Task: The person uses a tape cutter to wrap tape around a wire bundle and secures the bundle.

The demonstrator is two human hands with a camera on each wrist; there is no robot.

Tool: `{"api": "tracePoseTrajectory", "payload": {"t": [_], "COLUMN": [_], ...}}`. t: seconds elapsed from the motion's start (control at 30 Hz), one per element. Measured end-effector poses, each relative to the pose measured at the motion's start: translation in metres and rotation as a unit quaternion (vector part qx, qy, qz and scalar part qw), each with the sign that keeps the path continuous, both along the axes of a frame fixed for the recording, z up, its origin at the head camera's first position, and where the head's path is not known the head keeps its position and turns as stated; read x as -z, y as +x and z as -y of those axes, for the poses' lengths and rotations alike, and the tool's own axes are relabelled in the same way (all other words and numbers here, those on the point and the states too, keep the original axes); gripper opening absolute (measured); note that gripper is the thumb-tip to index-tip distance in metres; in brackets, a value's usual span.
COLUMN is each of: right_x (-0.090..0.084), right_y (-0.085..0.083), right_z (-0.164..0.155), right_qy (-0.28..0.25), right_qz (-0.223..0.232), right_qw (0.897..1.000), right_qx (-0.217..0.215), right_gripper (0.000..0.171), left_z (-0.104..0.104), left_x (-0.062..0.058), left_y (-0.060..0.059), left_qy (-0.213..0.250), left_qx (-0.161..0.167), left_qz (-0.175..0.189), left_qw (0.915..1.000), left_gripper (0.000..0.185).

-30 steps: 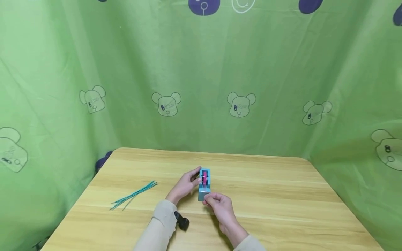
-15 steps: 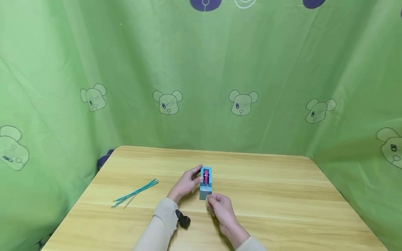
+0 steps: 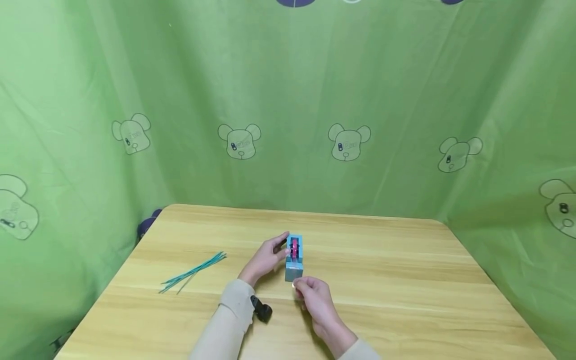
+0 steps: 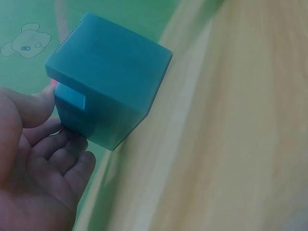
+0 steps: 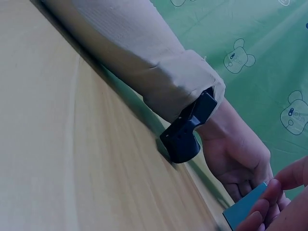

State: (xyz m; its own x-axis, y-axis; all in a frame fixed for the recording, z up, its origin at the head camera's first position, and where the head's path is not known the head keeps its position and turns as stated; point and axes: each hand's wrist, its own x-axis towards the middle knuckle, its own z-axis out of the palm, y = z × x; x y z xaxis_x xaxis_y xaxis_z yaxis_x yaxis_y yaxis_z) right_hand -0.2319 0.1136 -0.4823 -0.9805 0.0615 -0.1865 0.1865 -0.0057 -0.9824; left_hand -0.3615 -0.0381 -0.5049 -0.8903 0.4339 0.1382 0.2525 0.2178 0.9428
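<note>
A blue tape dispenser [image 3: 294, 267] with a pink roll [image 3: 294, 248] stands mid-table. My left hand [image 3: 280, 250] grips its left side, thumb and fingers curled round the body; in the left wrist view the fingers [image 4: 72, 149] lie under the blue dispenser [image 4: 108, 86]. My right hand [image 3: 299, 286] sits just in front of the dispenser's near end, its fingertips pinching a small pale bit there, apparently the tape end. In the right wrist view these fingertips [image 5: 274, 197] touch the blue corner [image 5: 243, 209].
A loose bundle of thin green sticks [image 3: 193, 272] lies on the wooden table [image 3: 405, 280] to the left. A black wrist camera [image 3: 261, 310] hangs at my left sleeve. Green printed cloth [image 3: 288, 125] walls the table on three sides.
My right hand has drawn a little toward me from the dispenser's near end. The left hand and dispenser have stayed put. The head view has tilted slightly.
</note>
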Motion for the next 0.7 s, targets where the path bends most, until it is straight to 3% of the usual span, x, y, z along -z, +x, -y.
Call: {"api": "tracePoseTrajectory", "payload": {"t": [0.37,0.7], "right_x": [-0.002,-0.002], "right_y": [0.01,0.016], "right_z": [0.003,0.004], "right_qy": [-0.009,-0.013], "right_qz": [0.002,0.009], "right_qw": [1.0,1.0], "right_qx": [0.019,0.017], "right_gripper": [0.017,0.017], "left_z": [-0.001,0.0], "left_x": [0.002,0.0], "left_y": [0.0,0.0], "left_qy": [0.005,0.003], "left_qx": [0.004,0.005], "left_qz": [0.018,0.007], "left_qw": [0.9998,1.0], "left_gripper": [0.059,0.057]}}
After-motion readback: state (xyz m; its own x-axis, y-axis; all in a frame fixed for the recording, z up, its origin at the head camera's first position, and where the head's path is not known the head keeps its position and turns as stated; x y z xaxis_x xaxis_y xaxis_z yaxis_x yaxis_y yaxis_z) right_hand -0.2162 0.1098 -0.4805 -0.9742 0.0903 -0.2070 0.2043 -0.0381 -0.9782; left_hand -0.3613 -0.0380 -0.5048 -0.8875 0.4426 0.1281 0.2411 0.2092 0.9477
